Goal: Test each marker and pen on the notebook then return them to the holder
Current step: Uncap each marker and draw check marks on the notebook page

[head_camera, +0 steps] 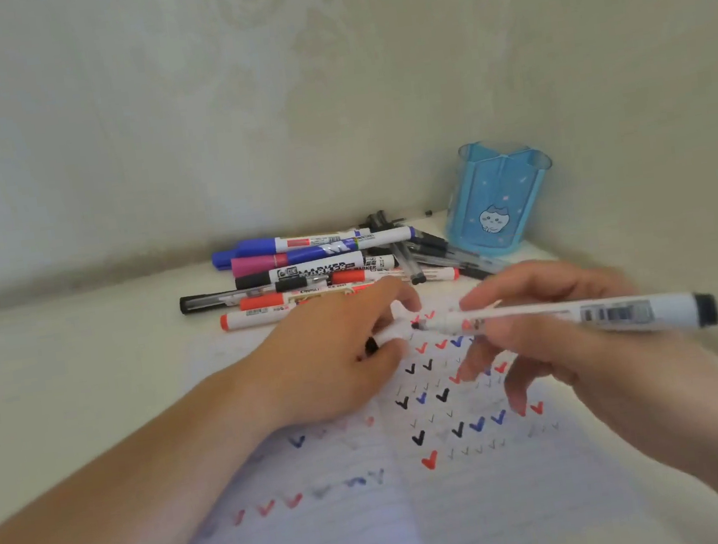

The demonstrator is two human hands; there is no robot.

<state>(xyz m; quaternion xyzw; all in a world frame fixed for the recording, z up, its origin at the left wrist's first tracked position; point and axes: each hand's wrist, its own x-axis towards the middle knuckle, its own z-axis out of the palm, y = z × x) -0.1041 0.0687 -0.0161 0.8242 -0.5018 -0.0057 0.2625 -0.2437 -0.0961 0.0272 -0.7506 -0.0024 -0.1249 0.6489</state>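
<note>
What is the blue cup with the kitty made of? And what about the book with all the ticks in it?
The blue cup looks like clear, glossy plastic: you can see its inner walls through the tinted sides, and the rim shines. The book looks like plain matte paper: thin white pages with faint ruled lines, and ink ticks soaked in. Some ticks look faint and blurry.

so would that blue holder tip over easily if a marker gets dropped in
Possibly. The blue holder looks like thin translucent plastic, so probably light, and it seems empty now. It stands taller than wide, so a knock near the rim might tip it.
</note>
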